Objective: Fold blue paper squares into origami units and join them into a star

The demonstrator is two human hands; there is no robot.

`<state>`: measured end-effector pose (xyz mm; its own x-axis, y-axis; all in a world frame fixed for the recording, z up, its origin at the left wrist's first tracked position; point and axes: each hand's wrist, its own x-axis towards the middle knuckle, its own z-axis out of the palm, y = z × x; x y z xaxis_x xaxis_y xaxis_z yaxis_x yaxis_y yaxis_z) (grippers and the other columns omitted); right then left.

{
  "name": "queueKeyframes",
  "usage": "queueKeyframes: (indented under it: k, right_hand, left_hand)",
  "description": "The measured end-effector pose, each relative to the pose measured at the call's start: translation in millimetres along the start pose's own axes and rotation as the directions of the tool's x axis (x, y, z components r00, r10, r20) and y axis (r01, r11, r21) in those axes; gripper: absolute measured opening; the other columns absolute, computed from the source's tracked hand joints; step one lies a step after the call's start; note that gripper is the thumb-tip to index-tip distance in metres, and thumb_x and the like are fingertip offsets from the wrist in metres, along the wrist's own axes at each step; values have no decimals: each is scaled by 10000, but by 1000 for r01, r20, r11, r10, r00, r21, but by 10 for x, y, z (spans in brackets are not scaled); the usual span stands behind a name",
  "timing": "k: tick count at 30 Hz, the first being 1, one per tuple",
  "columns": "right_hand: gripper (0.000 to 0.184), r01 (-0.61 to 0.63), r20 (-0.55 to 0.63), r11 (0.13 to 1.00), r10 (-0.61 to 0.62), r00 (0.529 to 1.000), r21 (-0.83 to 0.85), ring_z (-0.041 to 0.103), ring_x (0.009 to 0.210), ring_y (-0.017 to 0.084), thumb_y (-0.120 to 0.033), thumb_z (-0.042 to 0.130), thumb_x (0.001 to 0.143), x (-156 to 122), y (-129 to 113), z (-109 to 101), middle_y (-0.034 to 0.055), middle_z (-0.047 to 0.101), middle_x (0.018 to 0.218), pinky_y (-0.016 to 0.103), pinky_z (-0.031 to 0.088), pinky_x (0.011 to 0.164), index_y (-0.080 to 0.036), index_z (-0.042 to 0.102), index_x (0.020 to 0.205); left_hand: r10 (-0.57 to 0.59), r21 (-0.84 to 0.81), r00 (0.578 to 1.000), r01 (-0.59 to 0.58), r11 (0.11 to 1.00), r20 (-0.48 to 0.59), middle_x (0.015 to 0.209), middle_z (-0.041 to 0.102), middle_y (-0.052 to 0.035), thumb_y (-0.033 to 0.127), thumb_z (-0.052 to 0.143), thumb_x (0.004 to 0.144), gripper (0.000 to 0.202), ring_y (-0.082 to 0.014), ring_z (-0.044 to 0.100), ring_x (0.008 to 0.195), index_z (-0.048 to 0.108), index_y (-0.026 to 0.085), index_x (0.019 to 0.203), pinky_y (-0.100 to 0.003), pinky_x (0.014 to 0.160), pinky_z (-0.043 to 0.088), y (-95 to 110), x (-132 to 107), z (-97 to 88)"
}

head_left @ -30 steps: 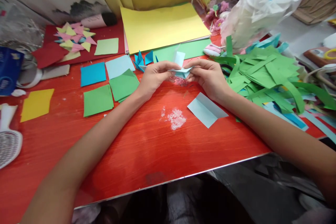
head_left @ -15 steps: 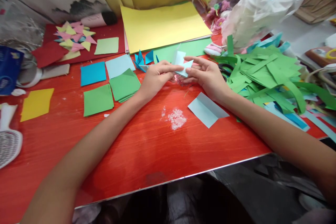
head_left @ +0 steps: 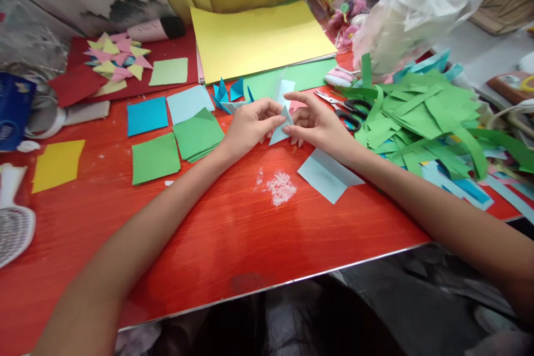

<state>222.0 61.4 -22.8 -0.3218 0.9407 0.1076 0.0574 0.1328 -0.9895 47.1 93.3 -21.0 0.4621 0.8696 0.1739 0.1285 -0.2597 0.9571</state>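
Between my two hands is a small folded piece of light blue paper, its pointed end up. My left hand pinches it from the left with thumb and forefinger. From the right, the thumb and fingertips of my right hand hold its other edge, the forefinger raised. Just behind stands another light blue folded paper. In front of my right hand lies a creased light blue sheet, partly opened along its fold. Blue folded paper pieces sit beyond my left hand.
Square paper stacks in green and blue lie at left. Black-handled scissors rest right of my right hand, beside a heap of green paper strips. Large yellow sheets lie at the back. The red table's front edge is near me.
The folded light blue paper has been turned from lying sideways to point-up between my fingers. My right hand has shifted slightly, and the scissors show more fully.
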Motion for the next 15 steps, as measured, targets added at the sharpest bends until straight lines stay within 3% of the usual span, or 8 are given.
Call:
queueKeyframes:
  k: [2,4,9,15]
  right_hand:
    - [264,-6,-18,999,5,1000,-39,536,495,92,-436,683,786,8,4,-8,-40,580,632,234,414,443,-227,584,911]
    - [294,-6,-82,998,1,997,-55,501,480,93,-504,607,829,14,13,-18,-27,562,598,239,374,433,-218,559,782]
    - [312,51,-241,993,-74,968,-103,468,548,113,-526,622,810,28,35,-42,-27,458,595,252,345,485,-229,538,760]
    - [359,89,-182,982,-119,976,-165,470,652,124,-556,614,800,24,-19,-32,0,494,678,248,342,519,-213,538,728]
  left_hand:
    - [-34,-75,998,31,997,-44,606,573,44,165,590,829,61,-73,551,489,536,183,807,-204,467,439,-10,10,-3]
    - [-41,-120,998,34,992,-57,634,591,45,135,578,833,92,-85,595,518,503,187,825,-213,482,476,-11,16,-4]
    - [-79,-81,994,86,993,79,565,591,50,88,620,794,194,-87,592,485,454,182,755,-211,477,484,50,-3,2]
    - [-81,-77,992,89,993,93,572,610,32,240,666,808,235,-71,567,471,465,175,706,-196,468,466,89,-23,9]
